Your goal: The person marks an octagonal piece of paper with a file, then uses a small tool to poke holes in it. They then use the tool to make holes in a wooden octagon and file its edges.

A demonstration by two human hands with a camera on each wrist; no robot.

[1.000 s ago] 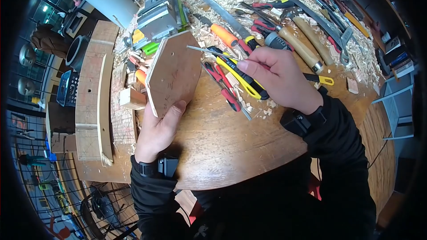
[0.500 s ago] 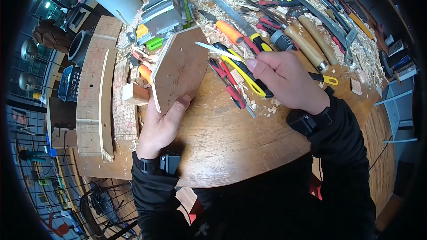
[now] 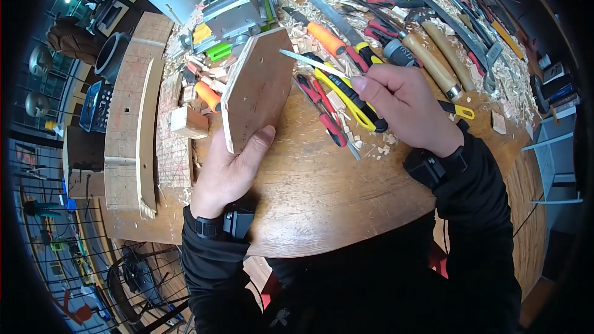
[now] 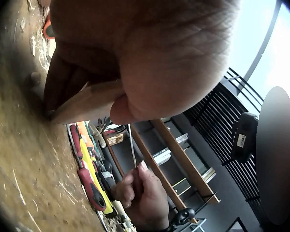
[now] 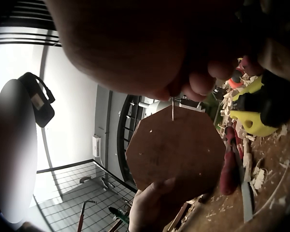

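Observation:
A many-sided wooden board (image 3: 261, 80) with small holes stands tilted on edge in the left hand (image 3: 230, 170), whose thumb lies on its near face. Fingers behind the board are hidden in the head view. The right hand (image 3: 408, 102) pinches a thin, light metal tool (image 3: 315, 64), its handle covered by the curled fingers. That tool's tip points at the board's upper part; whether it touches cannot be told. In the right wrist view the board (image 5: 176, 150) shows its broad face below the thin tool (image 5: 173, 110).
A metal vise (image 3: 230, 15) stands at the back left, near a wooden block (image 3: 189, 122) and a long wood strip (image 3: 146, 136). Yellow-black cutter (image 3: 351, 102), red-handled tools (image 3: 333, 130), chisels, files and wood shavings cover the table's back and right. The table's curved front edge lies near the body.
The board and both hands have shifted slightly right in the head view, as has the vise. The board appears turned more edge-on. Both grips are unchanged.

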